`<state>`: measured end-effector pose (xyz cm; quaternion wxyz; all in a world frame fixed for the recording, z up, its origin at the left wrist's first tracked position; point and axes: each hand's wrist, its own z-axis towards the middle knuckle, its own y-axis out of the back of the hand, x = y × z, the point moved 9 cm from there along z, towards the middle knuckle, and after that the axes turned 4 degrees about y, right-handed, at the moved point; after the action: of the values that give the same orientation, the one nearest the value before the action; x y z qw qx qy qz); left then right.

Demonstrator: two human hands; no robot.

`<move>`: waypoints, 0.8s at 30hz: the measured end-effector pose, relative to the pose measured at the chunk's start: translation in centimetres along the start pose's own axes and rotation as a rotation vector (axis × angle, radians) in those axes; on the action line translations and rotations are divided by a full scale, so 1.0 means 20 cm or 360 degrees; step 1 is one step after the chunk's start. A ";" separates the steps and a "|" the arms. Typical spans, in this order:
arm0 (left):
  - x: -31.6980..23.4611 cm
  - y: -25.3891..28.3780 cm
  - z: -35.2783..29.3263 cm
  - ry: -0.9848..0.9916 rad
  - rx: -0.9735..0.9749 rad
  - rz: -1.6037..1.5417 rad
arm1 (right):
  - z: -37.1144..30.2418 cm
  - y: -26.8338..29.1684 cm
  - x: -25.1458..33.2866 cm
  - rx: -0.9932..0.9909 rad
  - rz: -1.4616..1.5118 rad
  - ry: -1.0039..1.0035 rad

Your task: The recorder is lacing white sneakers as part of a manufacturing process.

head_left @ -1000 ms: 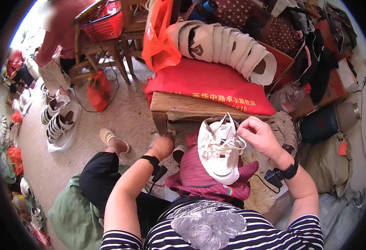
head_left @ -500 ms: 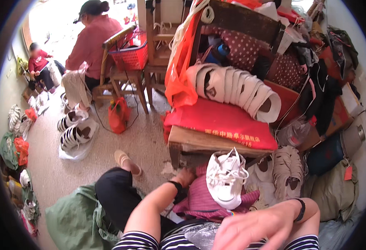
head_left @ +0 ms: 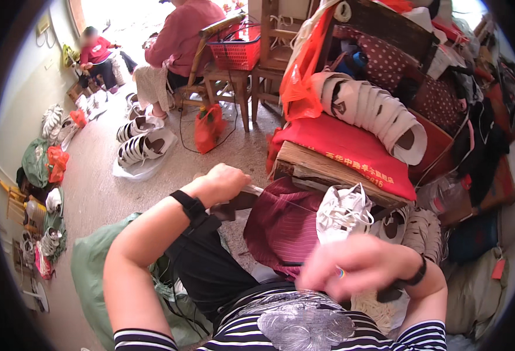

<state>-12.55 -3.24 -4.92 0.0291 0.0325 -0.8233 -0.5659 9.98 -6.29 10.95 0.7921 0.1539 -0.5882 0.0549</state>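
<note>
My left hand point(head_left: 225, 184) is raised over my knee with its fingers curled. A pale edge sticks out beside its fingertips, and what it grips is hidden. A dark brown piece point(head_left: 234, 207) hangs just below it. Maroon striped cloth point(head_left: 283, 219) lies over my lap to its right. My right hand point(head_left: 351, 263), with a small coloured mark on it, is smeared by motion over the cloth's right side. Just beyond it stands a white lace-up sneaker point(head_left: 344, 212), partly covered by the hand.
A wooden stool point(head_left: 304, 161) bears a red bag point(head_left: 345, 152) and a row of nested off-white shoe uppers point(head_left: 374, 111). Strappy shoes point(head_left: 140, 146) lie on plastic on the floor. A green sack point(head_left: 99, 263) sits at my left. Two people sit beyond, near a red basket point(head_left: 237, 50).
My left hand has risen and moved left, away from the stool's leg. The right hand has moved forward and up from my lap. The view has shifted, and more cloth shows.
</note>
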 end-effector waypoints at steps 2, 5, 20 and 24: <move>-0.05 0.11 -0.05 0.0040 -0.0055 0.0464 | -0.04 0.13 -0.21 -0.0456 -0.0426 -0.0313; -0.15 0.27 -0.10 0.0202 -0.0328 0.1173 | -0.15 0.20 -0.52 -0.0795 -0.0200 -0.0528; -0.37 0.24 -0.01 -0.0247 0.1230 -0.1585 | -0.20 -0.03 -0.44 -0.0860 -0.1344 0.0016; -0.40 0.15 0.00 -0.0141 0.1355 -0.3402 | -0.39 0.17 -0.53 -0.1227 -0.0098 0.0113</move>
<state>-4.60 -1.53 -2.22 -0.5078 0.7013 -0.4999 0.0218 12.94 0.32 -0.60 0.8130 -0.1394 -0.5329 -0.1888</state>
